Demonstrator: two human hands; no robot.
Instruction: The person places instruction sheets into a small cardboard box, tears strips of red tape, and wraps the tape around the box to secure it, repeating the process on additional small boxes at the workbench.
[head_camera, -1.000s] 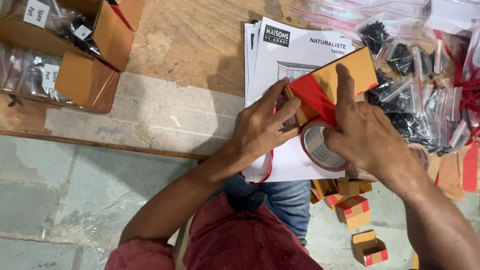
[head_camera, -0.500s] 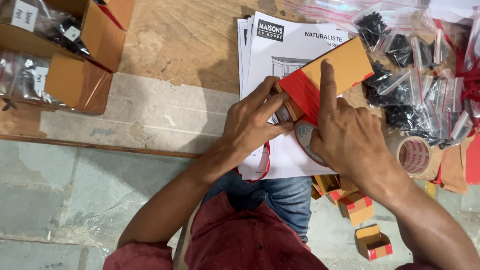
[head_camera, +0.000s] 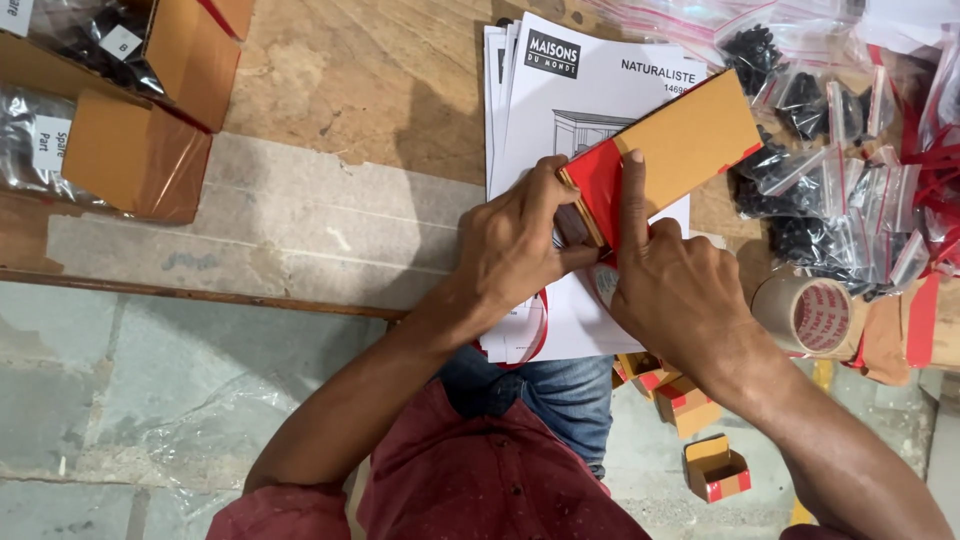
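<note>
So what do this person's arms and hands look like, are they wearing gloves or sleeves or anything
No gloves: the left hand and the right hand are both bare, with no rings, watch or bands showing. The forearms are uncovered too; short sleeves of a dark red shirt end near the bottom edge of the head view. Blue jeans show below the hands. The fingernails are short and plain.

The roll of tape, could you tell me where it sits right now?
In the head view the roll of tape lies on the table's right side, just right of the right hand, below the small plastic bags.
</note>
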